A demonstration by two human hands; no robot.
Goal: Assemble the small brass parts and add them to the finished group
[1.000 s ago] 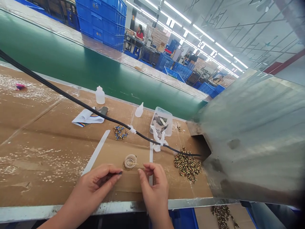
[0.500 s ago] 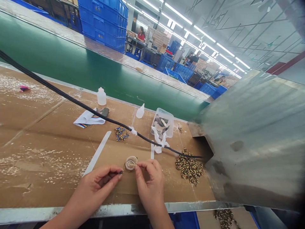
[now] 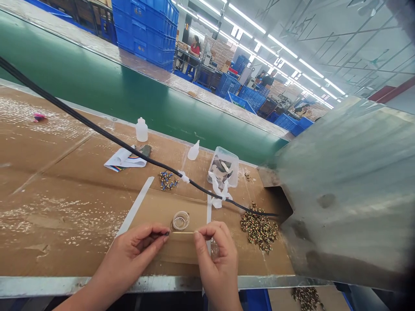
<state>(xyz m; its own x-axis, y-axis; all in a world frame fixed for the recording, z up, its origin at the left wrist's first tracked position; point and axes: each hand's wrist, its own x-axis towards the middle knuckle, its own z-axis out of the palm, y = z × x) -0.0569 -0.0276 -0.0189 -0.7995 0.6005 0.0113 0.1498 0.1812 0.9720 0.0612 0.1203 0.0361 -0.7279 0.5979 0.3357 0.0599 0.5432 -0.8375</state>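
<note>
My left hand [image 3: 142, 246] pinches a small dark piece [image 3: 167, 233] between thumb and fingertips; its exact kind is too small to make out. From the right, my right hand [image 3: 217, 250] grips the end of a thin pale stick [image 3: 183, 233], like a toothpick. The stick lies level and points left, its tip close to the dark piece; whether they touch I cannot tell. Just behind the stick stands a small round clear cup [image 3: 180, 220] on the cardboard-covered bench [image 3: 168, 203].
A pile of small multicoloured parts [image 3: 259, 229] lies right, beside a metal housing [image 3: 330, 194]. Farther back are a few blue parts [image 3: 167, 180], a clear tub [image 3: 223, 166], and two white bottles [image 3: 142, 129]. A black cable [image 3: 106, 134] crosses before the green conveyor [image 3: 97, 82].
My right hand has drawn the stick out of the clear cup and moved it right and nearer, level with the dark piece. My left hand stays nearly in place.
</note>
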